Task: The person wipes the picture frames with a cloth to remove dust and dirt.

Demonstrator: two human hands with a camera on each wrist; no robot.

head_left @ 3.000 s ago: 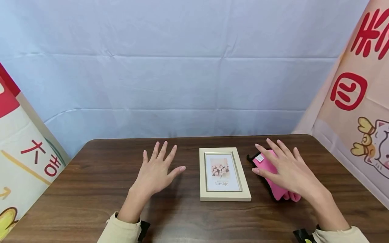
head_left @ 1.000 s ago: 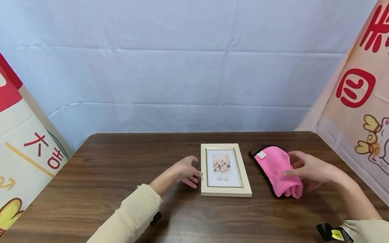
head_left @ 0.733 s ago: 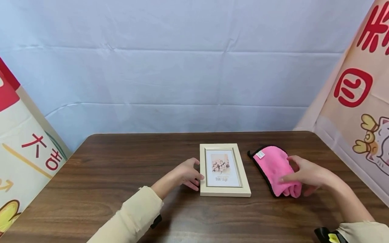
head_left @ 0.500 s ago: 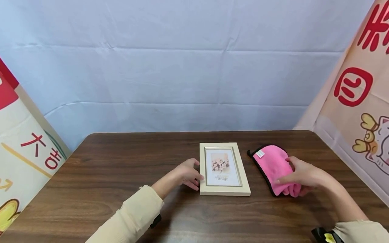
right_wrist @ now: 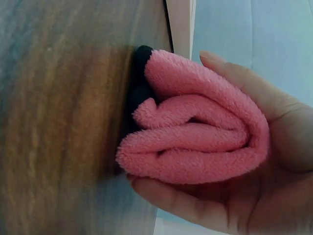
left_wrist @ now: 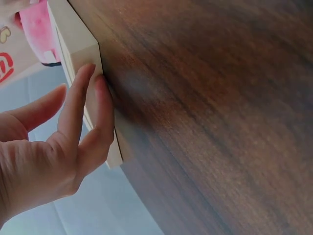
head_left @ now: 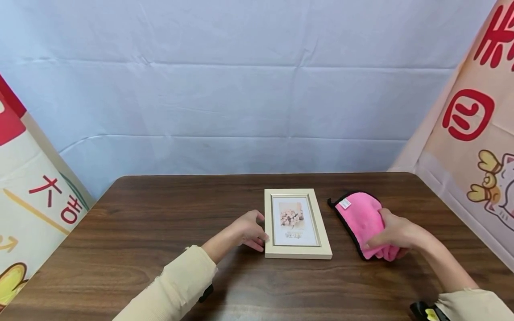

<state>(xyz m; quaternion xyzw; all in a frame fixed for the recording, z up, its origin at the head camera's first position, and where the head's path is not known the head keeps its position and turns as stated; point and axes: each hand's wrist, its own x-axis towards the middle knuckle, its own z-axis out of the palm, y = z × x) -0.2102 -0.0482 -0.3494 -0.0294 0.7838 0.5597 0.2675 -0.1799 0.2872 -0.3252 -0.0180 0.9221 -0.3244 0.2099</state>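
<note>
On the brown table a cream picture frame [head_left: 298, 252] lies flat, face up, with a flower print inside. My left hand [head_left: 250, 229] is at its left side. In the left wrist view, two extended fingers [left_wrist: 103, 105] touch the side of the frame [left_wrist: 80, 41], while another digit stands apart from it. My right hand [head_left: 395, 232] grips the near right part of a folded pink towel [head_left: 359, 218] with black edging and a white label. The right wrist view has the towel's rolled layers [right_wrist: 195, 142] between thumb and fingers, against the table.
The wooden table [head_left: 180, 196] has rounded far corners. Behind it hangs a pale blue cloth backdrop [head_left: 221, 98]. Printed banners stand at both sides, the left banner [head_left: 36, 191] and the right banner [head_left: 449, 165].
From hovering spread above the table, my hands have come down, the left to the frame's left edge, the right around the towel. Over the last half second the right hand's grip has closed further.
</note>
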